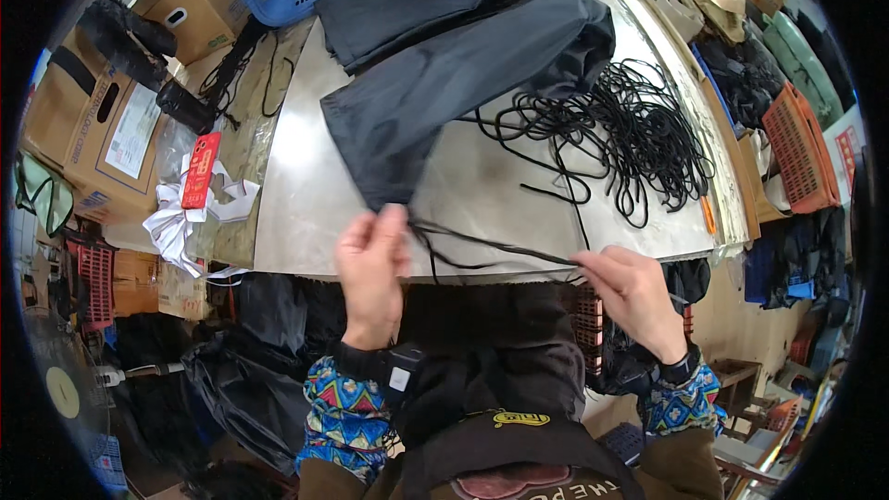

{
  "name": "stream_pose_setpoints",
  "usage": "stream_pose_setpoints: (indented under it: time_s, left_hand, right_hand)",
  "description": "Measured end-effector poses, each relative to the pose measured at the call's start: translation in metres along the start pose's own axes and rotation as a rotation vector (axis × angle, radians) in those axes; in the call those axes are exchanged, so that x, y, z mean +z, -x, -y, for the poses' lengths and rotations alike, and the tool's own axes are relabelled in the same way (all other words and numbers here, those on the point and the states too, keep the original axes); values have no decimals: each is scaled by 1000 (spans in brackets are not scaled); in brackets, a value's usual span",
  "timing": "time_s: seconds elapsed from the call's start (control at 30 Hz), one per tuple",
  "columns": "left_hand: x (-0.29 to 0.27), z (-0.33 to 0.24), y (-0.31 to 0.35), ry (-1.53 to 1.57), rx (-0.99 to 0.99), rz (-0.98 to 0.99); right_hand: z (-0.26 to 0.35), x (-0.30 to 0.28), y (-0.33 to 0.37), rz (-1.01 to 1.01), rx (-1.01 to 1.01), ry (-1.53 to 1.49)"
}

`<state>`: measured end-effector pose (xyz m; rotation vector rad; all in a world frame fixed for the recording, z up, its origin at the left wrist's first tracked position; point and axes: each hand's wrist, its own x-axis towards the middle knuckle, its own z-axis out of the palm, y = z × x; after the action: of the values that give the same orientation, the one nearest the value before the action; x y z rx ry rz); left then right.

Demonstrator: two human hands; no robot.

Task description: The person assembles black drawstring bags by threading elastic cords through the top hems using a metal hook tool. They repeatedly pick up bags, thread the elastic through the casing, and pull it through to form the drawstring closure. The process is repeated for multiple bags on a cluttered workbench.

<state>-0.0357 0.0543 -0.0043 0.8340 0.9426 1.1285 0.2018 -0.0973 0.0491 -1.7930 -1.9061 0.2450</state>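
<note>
So that the thin black cord [515, 249] stays drawn out, it seems, along the smooth grey metal worktop's [301, 208] near edge, my right fingers [593, 266] pinch it; my left fingers [394, 219] pinch the limp black fabric piece's [398, 120] tip there, probably as an anchor.

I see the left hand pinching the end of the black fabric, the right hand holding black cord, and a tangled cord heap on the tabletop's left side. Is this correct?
Not quite: the head view shows the tangled cord heap on the right side of the tabletop. The left hand does pinch the black fabric, and the right hand holds black cord.
</note>
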Motion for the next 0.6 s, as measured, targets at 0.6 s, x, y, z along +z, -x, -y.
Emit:
stream_pose_setpoints:
  time_s: [0.6]
  left_hand:
    - [53, 19, 16, -361, -82, 555]
  right_hand:
    - [21, 16, -12, 66, 336, -436]
